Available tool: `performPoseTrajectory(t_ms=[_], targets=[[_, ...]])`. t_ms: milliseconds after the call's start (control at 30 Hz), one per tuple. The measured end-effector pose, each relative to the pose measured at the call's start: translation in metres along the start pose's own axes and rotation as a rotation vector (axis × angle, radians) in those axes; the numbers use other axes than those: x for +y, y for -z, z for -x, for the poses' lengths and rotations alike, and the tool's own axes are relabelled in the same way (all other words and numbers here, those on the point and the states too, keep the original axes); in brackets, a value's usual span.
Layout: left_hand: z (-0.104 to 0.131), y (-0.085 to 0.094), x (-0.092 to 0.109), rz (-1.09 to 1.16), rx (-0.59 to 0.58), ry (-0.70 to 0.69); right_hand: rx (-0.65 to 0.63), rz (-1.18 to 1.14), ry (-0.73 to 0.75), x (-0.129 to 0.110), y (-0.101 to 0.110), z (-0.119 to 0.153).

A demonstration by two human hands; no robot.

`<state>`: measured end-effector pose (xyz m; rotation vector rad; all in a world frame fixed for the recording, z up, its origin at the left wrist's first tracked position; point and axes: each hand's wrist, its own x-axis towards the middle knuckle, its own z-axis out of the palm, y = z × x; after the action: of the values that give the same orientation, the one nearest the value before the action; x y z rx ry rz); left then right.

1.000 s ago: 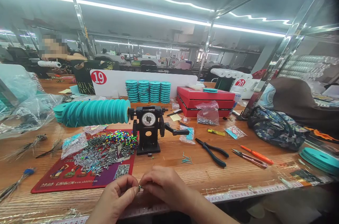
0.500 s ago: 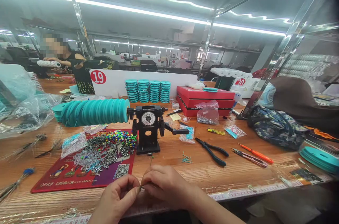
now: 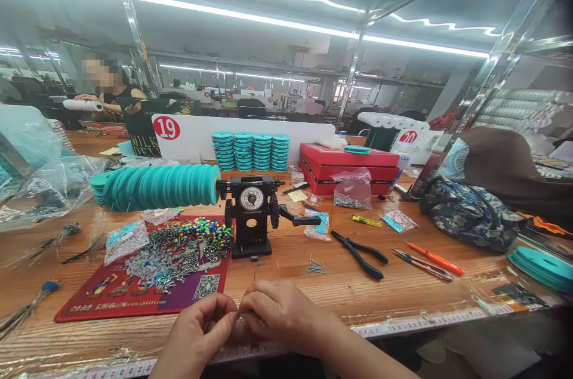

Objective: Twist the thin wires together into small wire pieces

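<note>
You face a white partition (image 3: 197, 137) marked 19. At your right lies a bunched floral cloth (image 3: 468, 209).

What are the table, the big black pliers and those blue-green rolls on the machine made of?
The table looks like wood, or a wood print, with a light sheen: streaky grain shows. The pliers are probably metal, judging by the slim dark nose; their thicker matte handles look rubbery or plastic. The blue-green rolls are perhaps foam, maybe plastic: matte, with thick, rounded edges.
</note>
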<state>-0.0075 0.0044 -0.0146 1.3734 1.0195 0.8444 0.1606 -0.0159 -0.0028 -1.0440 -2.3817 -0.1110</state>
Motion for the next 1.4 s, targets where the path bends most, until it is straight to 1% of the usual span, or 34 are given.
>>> performPoseTrajectory(t_ms=[100,167,267,400,533,633,733,867,967,1000,1167,1267,1400], targets=[[0.000,-0.001,0.000,0.002,0.030,-0.004,-0.018,0.043,-0.004,0.001,-0.003,0.004],[0.000,-0.001,-0.001,-0.011,0.054,-0.016,-0.041,0.023,-0.018,0.001,-0.003,0.005],[0.000,-0.002,-0.005,-0.039,0.088,-0.048,-0.049,-0.100,-0.076,-0.001,0.000,0.005],[0.002,-0.003,-0.008,-0.033,0.111,-0.071,0.013,-0.259,-0.179,-0.003,0.002,0.004],[0.005,-0.003,0.000,-0.030,0.091,-0.038,0.007,-0.374,-0.284,-0.004,0.003,0.004],[0.006,0.001,0.007,-0.045,0.023,0.029,-0.006,-0.418,-0.317,-0.003,0.003,0.004],[0.004,0.006,0.007,-0.033,-0.024,0.056,0.008,-0.452,-0.329,-0.003,0.005,0.003],[-0.001,0.007,0.002,0.030,-0.038,0.080,0.015,-0.566,-0.392,-0.003,0.009,0.001],[-0.002,0.005,0.002,0.043,-0.002,0.073,0.021,-0.648,-0.455,-0.004,0.010,-0.001],[-0.001,0.004,0.003,0.040,0.020,0.063,0.022,-0.659,-0.459,-0.004,0.011,-0.002],[0.002,0.000,0.008,-0.001,0.037,0.013,-0.007,-0.659,-0.442,-0.001,0.010,0.000],[0.003,-0.002,0.006,-0.009,0.099,-0.007,-0.024,-0.650,-0.426,0.001,0.011,0.000],[0.001,-0.003,0.004,-0.073,0.105,-0.018,-0.003,-0.625,-0.395,0.001,0.013,-0.002]])
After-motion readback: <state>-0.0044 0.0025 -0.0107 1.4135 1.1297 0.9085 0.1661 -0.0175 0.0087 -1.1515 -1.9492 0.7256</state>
